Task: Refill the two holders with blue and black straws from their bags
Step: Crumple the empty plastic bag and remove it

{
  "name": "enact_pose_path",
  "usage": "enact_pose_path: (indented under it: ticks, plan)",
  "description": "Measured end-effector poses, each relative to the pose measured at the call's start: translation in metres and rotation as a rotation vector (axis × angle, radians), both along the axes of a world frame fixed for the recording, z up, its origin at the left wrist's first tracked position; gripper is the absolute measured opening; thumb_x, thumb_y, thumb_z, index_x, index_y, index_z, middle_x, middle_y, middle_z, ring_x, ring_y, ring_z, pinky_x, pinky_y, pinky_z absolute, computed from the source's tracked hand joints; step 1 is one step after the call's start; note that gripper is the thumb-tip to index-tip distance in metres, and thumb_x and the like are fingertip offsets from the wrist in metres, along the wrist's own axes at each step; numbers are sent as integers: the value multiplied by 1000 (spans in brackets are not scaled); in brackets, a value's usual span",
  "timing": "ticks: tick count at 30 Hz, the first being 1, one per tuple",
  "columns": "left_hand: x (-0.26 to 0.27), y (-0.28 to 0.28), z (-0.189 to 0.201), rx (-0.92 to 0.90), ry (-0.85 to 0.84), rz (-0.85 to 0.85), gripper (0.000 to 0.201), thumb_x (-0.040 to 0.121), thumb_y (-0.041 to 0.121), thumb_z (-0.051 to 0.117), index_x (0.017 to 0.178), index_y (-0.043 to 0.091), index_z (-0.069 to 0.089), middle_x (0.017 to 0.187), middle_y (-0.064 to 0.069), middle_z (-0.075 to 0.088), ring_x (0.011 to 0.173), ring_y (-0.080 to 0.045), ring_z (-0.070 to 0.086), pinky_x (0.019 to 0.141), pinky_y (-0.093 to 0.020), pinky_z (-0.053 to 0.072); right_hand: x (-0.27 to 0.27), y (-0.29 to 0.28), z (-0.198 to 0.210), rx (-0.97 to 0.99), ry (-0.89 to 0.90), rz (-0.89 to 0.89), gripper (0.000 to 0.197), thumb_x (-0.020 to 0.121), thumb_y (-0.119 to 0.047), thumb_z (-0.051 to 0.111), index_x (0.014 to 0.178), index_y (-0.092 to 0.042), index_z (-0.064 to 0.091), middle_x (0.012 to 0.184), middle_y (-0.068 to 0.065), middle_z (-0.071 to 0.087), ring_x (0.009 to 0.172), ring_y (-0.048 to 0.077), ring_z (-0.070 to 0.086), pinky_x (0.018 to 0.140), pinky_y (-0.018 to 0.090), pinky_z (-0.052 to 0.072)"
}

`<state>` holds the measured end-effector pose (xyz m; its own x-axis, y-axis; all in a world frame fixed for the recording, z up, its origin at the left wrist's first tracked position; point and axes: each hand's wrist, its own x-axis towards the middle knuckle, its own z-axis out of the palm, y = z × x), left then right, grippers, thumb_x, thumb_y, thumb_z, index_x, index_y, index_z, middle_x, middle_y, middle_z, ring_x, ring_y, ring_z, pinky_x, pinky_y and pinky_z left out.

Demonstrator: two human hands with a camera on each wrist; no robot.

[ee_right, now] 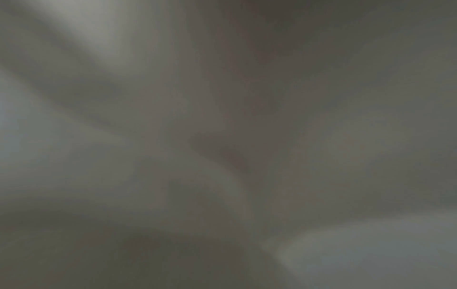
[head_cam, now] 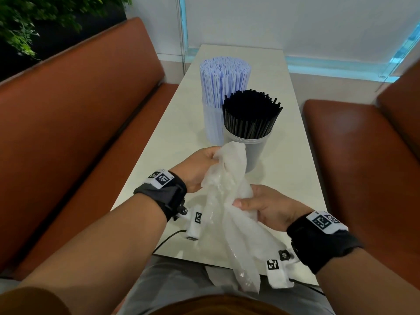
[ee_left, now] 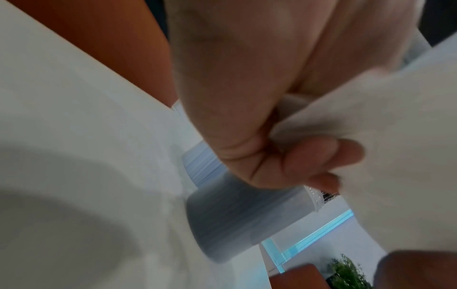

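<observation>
Two translucent holders stand mid-table: the far one (head_cam: 211, 123) is packed with blue straws (head_cam: 225, 83), the near one (head_cam: 254, 151) with black straws (head_cam: 251, 114). In front of them I hold a crumpled, empty clear plastic bag (head_cam: 225, 201) with both hands. My left hand (head_cam: 202, 169) grips its upper end beside the near holder. My right hand (head_cam: 256, 205) grips its middle, and the tail hangs over the table's near edge. In the left wrist view my left-hand fingers (ee_left: 321, 154) curl on the bag (ee_left: 383, 136), the near holder (ee_left: 242, 215) behind. The right wrist view is a grey blur.
The white table (head_cam: 288, 178) runs away from me between two orange-brown bench seats, one on the left (head_cam: 79, 133) and one on the right (head_cam: 354, 155). A green plant (head_cam: 34, 19) hangs at the far left. Wrist-camera cables lie at the table's near edge.
</observation>
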<state>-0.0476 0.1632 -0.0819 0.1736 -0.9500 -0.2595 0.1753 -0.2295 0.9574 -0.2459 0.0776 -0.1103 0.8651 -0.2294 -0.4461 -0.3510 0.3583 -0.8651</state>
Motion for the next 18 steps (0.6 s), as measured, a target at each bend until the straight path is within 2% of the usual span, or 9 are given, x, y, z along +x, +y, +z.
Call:
enact_pose_path:
  ticks: [2,4,5,6,8,11,14,16,18]
  plan:
    - [-3,-1,-4,-3,60,133,21,95,7,64,115,15,67,100,-4,71,80,-14,71,68,-26,55,0,-4,-4,-39,-24,-75,47,77,-17,82,121,-8,71,124,18,70,115,38,67,103,55,50]
    - [-5,6,-15,-83,61,164,44,97,34,65,133,10,58,127,-8,63,110,-13,64,96,-26,47,1,-7,-6,-68,-53,-217,48,75,-16,84,120,-9,70,121,17,72,112,38,68,103,61,48]
    - [-10,10,-19,-90,122,148,57,96,50,60,136,10,57,134,-10,60,119,-20,59,104,-32,42,1,-9,-5,-79,-74,-306,49,74,-17,86,120,-9,70,119,16,73,110,37,69,103,63,46]
    - [-18,13,-22,-37,226,128,69,91,63,55,138,12,57,137,-11,61,124,-26,59,108,-40,42,1,-10,-5,-84,-97,-381,48,74,-18,86,119,-10,70,117,15,74,108,37,70,103,64,46]
    - [-35,13,-37,28,228,13,75,84,72,54,136,19,59,134,-8,66,125,-26,62,105,-42,49,1,-9,-4,-116,-141,-450,42,79,-19,82,119,-11,71,116,15,74,107,36,71,99,59,52]
    - [-54,13,-48,-20,148,-41,57,91,62,56,133,23,61,129,-5,69,123,-22,64,101,-37,52,0,-4,-6,-176,-214,-474,33,87,-19,78,119,-12,71,115,15,74,107,36,71,89,48,60]
    - [-56,16,-47,-87,-18,-83,39,98,47,57,134,30,61,130,0,69,124,-19,63,109,-46,46,1,-1,-9,-211,-212,-466,27,92,-18,72,119,-14,71,114,15,74,107,34,71,95,57,55]
    - [-57,16,-50,-91,-91,-91,34,101,38,55,134,32,60,128,3,69,122,-17,64,109,-46,46,0,-1,-9,-151,-230,-422,28,93,-18,65,120,-17,71,118,15,72,111,34,69,98,55,53]
    - [-54,15,-46,-89,-40,-71,34,102,27,57,136,24,59,127,-1,70,120,-20,65,109,-50,46,-5,-4,-7,-91,-219,-370,40,88,-18,59,127,-21,67,125,13,70,117,35,66,98,52,53]
